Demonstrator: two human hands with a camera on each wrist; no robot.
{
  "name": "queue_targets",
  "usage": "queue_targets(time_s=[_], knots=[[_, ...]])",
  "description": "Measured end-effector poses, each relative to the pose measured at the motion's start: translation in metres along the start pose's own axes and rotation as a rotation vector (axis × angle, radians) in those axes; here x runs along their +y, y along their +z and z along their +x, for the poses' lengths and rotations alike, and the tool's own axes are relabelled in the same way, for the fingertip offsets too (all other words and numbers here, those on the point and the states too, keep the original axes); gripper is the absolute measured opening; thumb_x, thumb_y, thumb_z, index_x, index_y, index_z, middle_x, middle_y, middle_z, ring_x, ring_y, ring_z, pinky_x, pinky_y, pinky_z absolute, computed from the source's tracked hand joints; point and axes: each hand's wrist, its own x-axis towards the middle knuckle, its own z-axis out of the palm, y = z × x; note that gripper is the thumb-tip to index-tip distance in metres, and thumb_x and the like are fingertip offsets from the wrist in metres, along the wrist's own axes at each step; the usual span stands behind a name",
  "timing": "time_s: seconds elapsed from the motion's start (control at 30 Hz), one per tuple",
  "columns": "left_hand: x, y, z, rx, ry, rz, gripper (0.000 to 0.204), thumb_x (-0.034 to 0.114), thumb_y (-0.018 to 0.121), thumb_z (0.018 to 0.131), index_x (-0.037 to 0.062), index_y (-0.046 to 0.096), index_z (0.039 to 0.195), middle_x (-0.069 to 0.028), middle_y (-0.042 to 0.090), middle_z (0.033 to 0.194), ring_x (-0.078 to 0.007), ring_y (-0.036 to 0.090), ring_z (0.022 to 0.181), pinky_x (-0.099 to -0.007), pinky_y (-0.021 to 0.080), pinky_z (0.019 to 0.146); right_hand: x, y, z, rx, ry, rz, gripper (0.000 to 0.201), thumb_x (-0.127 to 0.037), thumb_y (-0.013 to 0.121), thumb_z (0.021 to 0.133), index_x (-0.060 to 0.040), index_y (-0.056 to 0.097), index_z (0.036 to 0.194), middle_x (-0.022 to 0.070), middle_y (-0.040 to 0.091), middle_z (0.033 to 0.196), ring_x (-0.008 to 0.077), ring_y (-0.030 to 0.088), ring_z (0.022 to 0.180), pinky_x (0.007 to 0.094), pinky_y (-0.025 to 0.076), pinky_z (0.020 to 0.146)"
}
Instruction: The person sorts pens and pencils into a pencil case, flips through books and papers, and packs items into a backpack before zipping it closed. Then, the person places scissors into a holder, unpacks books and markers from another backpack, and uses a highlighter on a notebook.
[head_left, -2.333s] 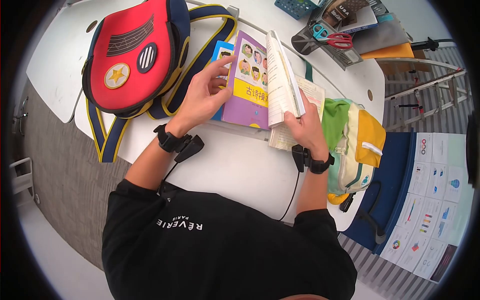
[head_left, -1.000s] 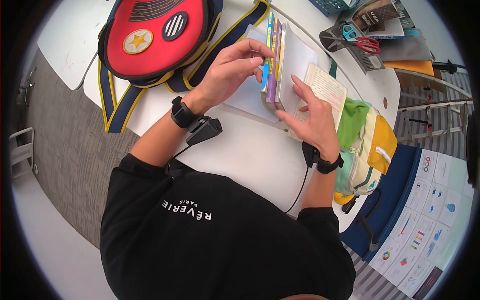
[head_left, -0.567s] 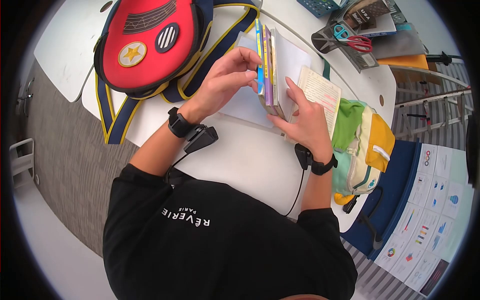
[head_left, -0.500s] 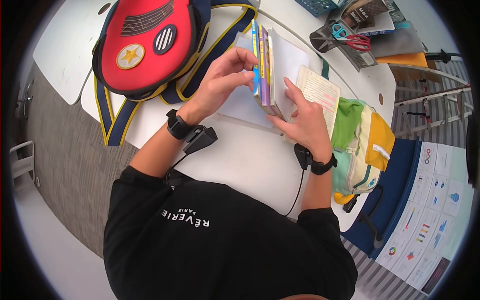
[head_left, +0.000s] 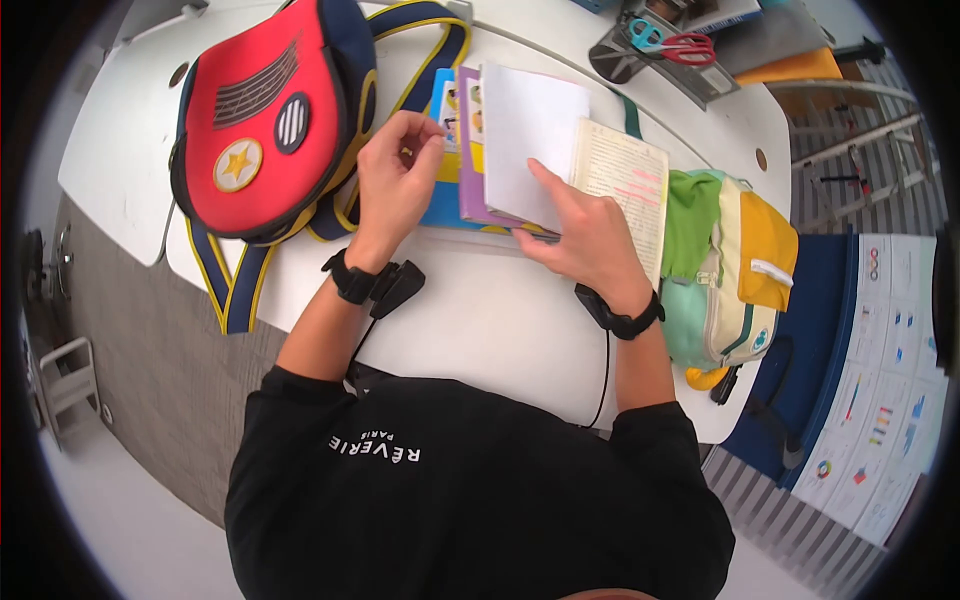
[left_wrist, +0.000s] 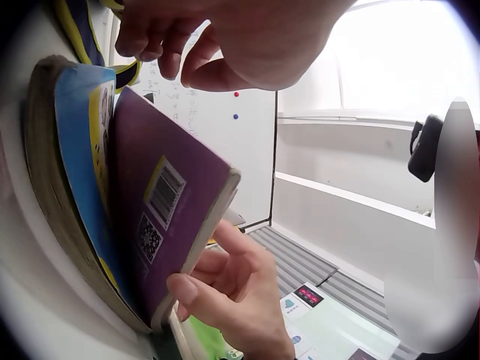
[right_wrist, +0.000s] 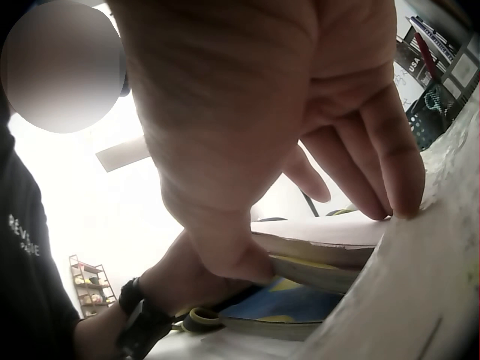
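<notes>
My right hand [head_left: 595, 240] pinches the lower right edge of a purple book [head_left: 468, 195] and a white-faced book [head_left: 535, 140] stacked against it, thumb below and fingers on the white face. In the left wrist view the purple cover, with its barcode label [left_wrist: 164, 193], stands tilted up off a blue book [left_wrist: 79, 112]. That blue book lies flat underneath. My left hand [head_left: 400, 180] hovers at the blue book's left side, fingers loosely bent and holding nothing. Right of the stack lies an open page [head_left: 620, 190] of printed text with pink marks.
A red backpack [head_left: 255, 110] with navy straps lies on the left of the white table [head_left: 470, 330]. At the right edge sits a green, cream and yellow backpack [head_left: 735, 265]. Behind the books stands a mesh holder [head_left: 680, 75] with scissors [head_left: 675, 45].
The books, held upright between both hands half a second ago, have tipped over. The blue one now lies flat, and my left hand has come away from it to the left.
</notes>
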Motion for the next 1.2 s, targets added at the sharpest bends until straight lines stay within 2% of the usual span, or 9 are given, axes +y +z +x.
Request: queue_targets(time_s=[0.33,0.37,0.67,0.83,0.93,1.03,1.07,1.13,1.2], knots=[[-0.002,0.007,-0.004,-0.092,0.023,0.012,0.01,0.002,0.06,0.093,-0.0042,0.063,0.1,-0.0044,0.064,0.093,-0.0069,0.059,0.078,-0.0199,0.048,0.067,0.034,-0.033,-0.004,0.22,0.059,0.007,0.051,-0.023,0.079,0.08,-0.004,0.064,0.125,0.0178,0.071,0.108,0.0306,0.071,0.087,0.0341,0.056,0.076],[-0.003,0.007,-0.003,-0.095,0.043,0.017,0.011,0.003,0.059,0.093,-0.004,0.064,0.1,-0.0054,0.066,0.095,-0.0076,0.06,0.078,-0.0211,0.05,0.067,0.039,-0.037,-0.005,0.207,0.101,0.006,0.049,-0.03,0.076,0.083,-0.0028,0.064,0.122,0.0199,0.071,0.101,0.0372,0.069,0.085,0.0402,0.055,0.075],[0.004,0.006,-0.001,-0.144,0.108,0.298,0.015,0.008,0.062,0.09,-0.0029,0.065,0.099,-0.0125,0.072,0.104,-0.0154,0.066,0.088,-0.0293,0.051,0.074,0.045,-0.039,-0.011,-0.015,0.15,-0.007,0.055,-0.03,0.075,0.083,-0.0016,0.059,0.127,0.0236,0.059,0.13,0.0397,0.059,0.118,0.0432,0.049,0.098],[0.01,0.008,-0.004,-0.191,-0.015,0.123,0.02,0.008,0.065,0.085,-0.0007,0.067,0.103,-0.0118,0.068,0.083,-0.0192,0.064,0.074,-0.0296,0.05,0.066,0.048,-0.034,-0.011,-0.073,0.121,-0.004,0.056,-0.03,0.076,0.083,-0.0043,0.059,0.13,0.0214,0.056,0.137,0.0374,0.05,0.131,0.042,0.042,0.108],[0.018,0.012,-0.01,-0.226,-0.023,0.063,0.024,0.004,0.066,0.084,-0.0004,0.067,0.108,-0.0151,0.068,0.098,-0.0192,0.063,0.071,-0.0283,0.051,0.064,0.048,-0.033,-0.014,-0.084,0.116,-0.018,0.056,-0.03,0.076,0.083,-0.0037,0.059,0.13,0.0214,0.055,0.139,0.0374,0.049,0.132,0.0421,0.041,0.109],[0.029,0.016,-0.021,-0.421,0.201,0.235,0.04,-0.003,0.065,0.082,0.0043,0.066,0.121,-0.0187,0.056,0.135,-0.0291,0.064,0.105,-0.0319,0.053,0.082,0.048,-0.034,-0.012,-0.098,0.106,-0.031,0.058,-0.03,0.076,0.083,-0.003,0.058,0.131,0.0217,0.054,0.14,0.0379,0.049,0.132,0.0423,0.041,0.109],[0.026,0.019,-0.023,-0.411,0.195,0.232,0.04,-0.003,0.065,0.082,0.0043,0.066,0.121,-0.0187,0.056,0.135,-0.0291,0.064,0.105,-0.0319,0.053,0.082,0.047,-0.035,-0.011,-0.103,0.104,-0.034,0.058,-0.03,0.076,0.083,-0.0028,0.058,0.131,0.0219,0.054,0.14,0.0382,0.048,0.132,0.0425,0.041,0.109],[0.021,0.026,-0.025,-0.556,0.493,0.136,0.041,-0.006,0.064,0.081,0.0047,0.065,0.121,-0.0171,0.052,0.142,-0.0283,0.062,0.103,-0.0335,0.054,0.074,0.044,-0.036,-0.01,-0.104,0.108,-0.026,0.058,-0.029,0.076,0.083,-0.0028,0.058,0.131,0.0222,0.053,0.14,0.0384,0.048,0.133,0.0426,0.041,0.109],[0.026,0.024,-0.027,-0.609,0.454,0.123,0.044,-0.008,0.062,0.081,0.0059,0.066,0.122,-0.015,0.047,0.148,-0.0313,0.055,0.116,-0.0376,0.051,0.089,0.044,-0.036,-0.009,-0.1,0.118,-0.018,0.058,-0.029,0.076,0.082,-0.0028,0.058,0.131,0.0225,0.053,0.141,0.0386,0.048,0.133,0.0427,0.041,0.109]])
